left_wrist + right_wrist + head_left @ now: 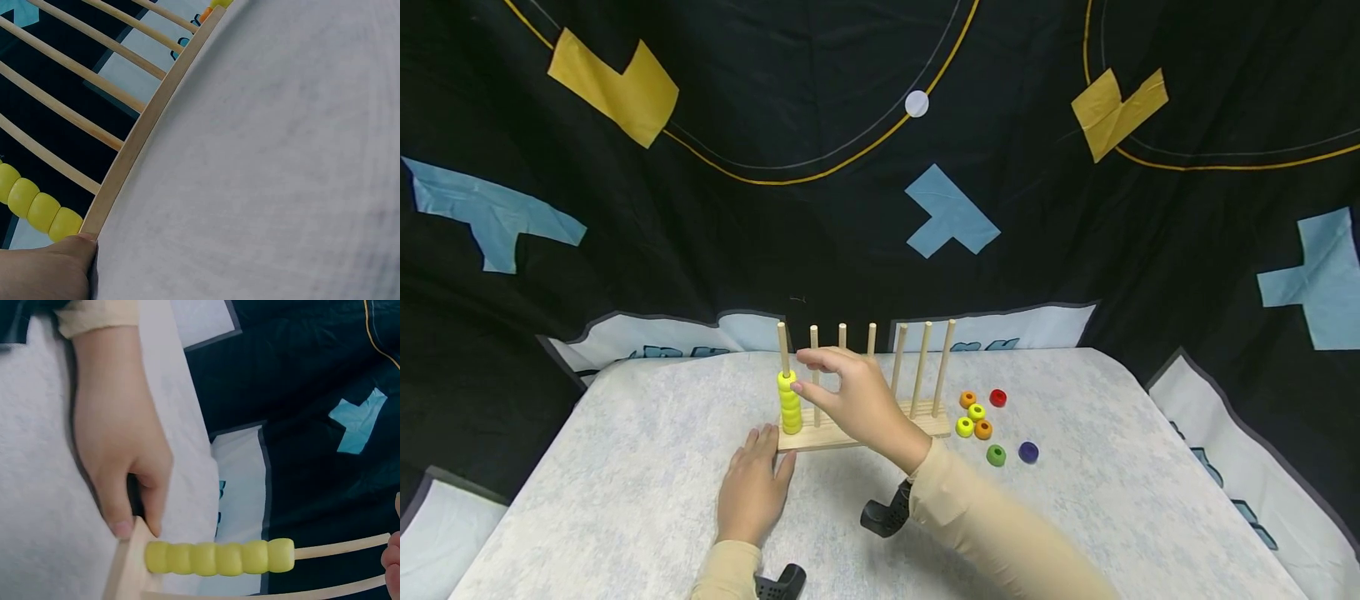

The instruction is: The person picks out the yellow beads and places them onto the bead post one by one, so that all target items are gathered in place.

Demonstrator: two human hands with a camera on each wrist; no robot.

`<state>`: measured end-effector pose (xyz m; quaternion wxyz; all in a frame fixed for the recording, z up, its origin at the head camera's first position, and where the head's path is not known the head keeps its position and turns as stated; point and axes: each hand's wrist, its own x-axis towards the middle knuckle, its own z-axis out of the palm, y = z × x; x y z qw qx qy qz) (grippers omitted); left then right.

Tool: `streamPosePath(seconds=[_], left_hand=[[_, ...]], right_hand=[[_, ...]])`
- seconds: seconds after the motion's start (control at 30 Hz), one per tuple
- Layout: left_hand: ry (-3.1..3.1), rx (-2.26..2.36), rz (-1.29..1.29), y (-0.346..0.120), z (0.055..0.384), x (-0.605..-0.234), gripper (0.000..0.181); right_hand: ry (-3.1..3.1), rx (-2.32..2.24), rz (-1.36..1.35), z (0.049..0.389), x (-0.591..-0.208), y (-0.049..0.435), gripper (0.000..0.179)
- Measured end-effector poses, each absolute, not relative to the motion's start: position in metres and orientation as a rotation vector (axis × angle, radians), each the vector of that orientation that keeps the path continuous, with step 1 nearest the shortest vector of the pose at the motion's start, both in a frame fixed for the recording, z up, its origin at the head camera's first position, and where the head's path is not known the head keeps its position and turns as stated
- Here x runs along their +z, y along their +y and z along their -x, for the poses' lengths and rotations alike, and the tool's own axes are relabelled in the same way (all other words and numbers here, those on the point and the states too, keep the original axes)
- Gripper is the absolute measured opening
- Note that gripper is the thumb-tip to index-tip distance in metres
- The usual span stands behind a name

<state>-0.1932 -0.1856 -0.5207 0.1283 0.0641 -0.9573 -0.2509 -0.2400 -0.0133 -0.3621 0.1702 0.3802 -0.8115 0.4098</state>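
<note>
A wooden peg rack (827, 437) with several upright pegs stands in front of me. Yellow beads (789, 404) are stacked on its leftmost peg, and the upper part of that peg is bare. My left hand (751, 496) holds the rack's left end, thumb at the front edge and finger behind, as the right wrist view shows. My right hand (867, 404) hovers over the rack, thumb and fingers parted beside the upper part of the yellow stack, nothing visible between them. In the right wrist view, only fingertips (393, 565) appear, by the peg's upper end.
Loose beads lie right of the rack: red (997, 398), purple (1028, 452), green (996, 455), plus orange (983, 429) and yellow (965, 427) ones close together. A pale cloth covers the table (625, 467). A dark patterned curtain (820, 250) hangs behind.
</note>
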Motion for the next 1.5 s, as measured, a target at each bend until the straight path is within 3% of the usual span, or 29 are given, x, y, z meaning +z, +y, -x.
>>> streamPosePath(seconds=[0.7, 1.5], left_hand=[[-2.815, -0.725, -0.178, -0.186, 0.193, -0.52, 0.063], [-2.803, -0.728, -0.16, -0.187, 0.193, -0.52, 0.062]], right_hand=[[-2.467, 1.317, -1.029, 0.216, -0.407, 0.04, 0.037], [-2.623, 1.269, -0.62, 0.257, -0.463, 0.149, 0.044]])
